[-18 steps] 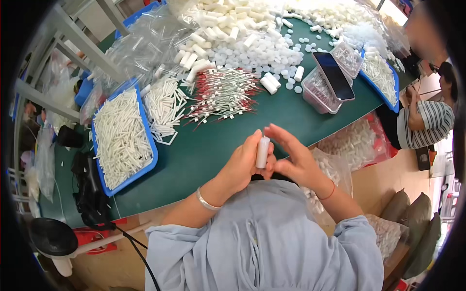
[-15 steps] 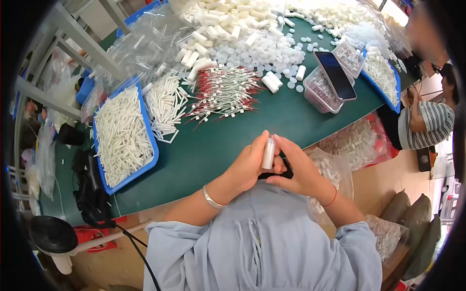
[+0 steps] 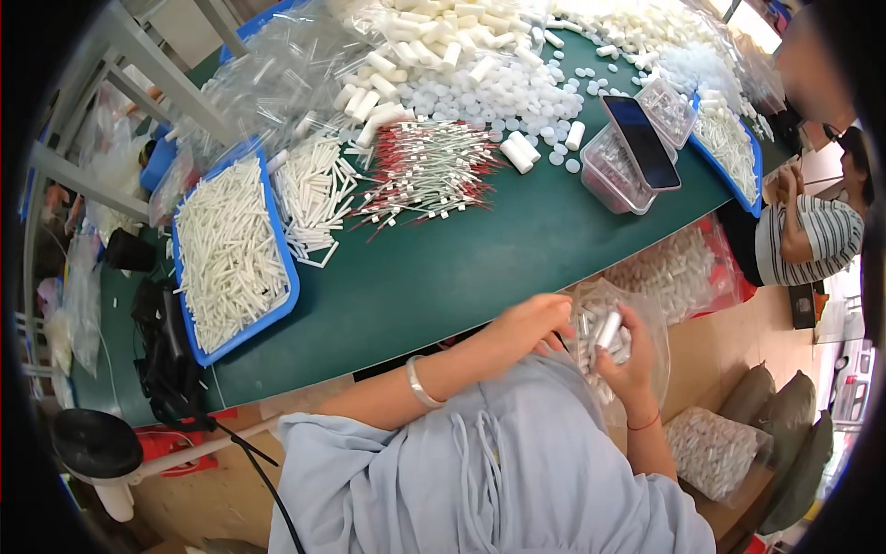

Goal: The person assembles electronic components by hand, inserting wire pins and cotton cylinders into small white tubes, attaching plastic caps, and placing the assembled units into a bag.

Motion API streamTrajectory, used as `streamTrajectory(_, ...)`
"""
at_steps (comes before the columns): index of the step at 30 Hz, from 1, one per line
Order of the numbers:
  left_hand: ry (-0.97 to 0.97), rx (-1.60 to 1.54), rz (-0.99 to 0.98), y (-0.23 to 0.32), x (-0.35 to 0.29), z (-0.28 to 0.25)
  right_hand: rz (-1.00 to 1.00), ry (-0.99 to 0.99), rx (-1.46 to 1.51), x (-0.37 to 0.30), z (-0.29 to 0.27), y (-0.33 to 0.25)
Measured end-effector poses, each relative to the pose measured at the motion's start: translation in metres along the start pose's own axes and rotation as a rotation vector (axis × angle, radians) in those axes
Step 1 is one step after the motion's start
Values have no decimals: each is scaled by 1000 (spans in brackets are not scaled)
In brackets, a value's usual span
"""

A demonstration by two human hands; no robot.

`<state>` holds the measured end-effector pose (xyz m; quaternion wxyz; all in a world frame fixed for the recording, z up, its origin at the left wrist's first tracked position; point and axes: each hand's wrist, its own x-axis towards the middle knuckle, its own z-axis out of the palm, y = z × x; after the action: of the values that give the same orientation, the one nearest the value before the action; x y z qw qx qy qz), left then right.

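Note:
My right hand (image 3: 632,360) grips a white cylindrical tube (image 3: 609,330) between thumb and fingers, just past the table's front edge. Under it hangs a clear plastic bag (image 3: 657,319) with many similar white tubes inside. To its left, my left hand (image 3: 533,323) hovers at the table edge, fingers loosely bent and apart, with nothing visible in them. Farther back on the green table (image 3: 415,277) lies a heap of thin red-and-white wired pieces (image 3: 429,171). Two loose white cylinders (image 3: 519,153) lie right of that heap.
A blue tray (image 3: 291,300) of thin white sticks stands at the left, with a pile of sticks (image 3: 314,189) beside it. White caps (image 3: 498,102) and foam-like cylinders lie at the back. A phone (image 3: 641,143) rests on a clear box (image 3: 614,185). Another person (image 3: 808,235) sits at right.
My hands were together over the table edge around the tube. Now they are apart: the right has carried the tube rightward over the bag, and the left has shifted right and let go.

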<state>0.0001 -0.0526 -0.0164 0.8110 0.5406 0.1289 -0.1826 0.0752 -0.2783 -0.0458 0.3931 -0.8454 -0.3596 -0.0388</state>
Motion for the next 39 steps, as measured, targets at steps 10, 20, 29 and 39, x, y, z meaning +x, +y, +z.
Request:
streamTrajectory(10,1076,1326,645,80,-63,-164,143,-246,-195,-26,-26,78)
streamTrajectory(20,1133,1709,343,88,-33,-249,-451,-102,99,236,85,-65)
streamTrajectory(29,1113,1502,431,103,-40,-226,-450,-190,69,311,158,-75)
streamTrajectory(39,1137,1642,466,93,-35,-228,-697,-288,-203,307,149,-77)
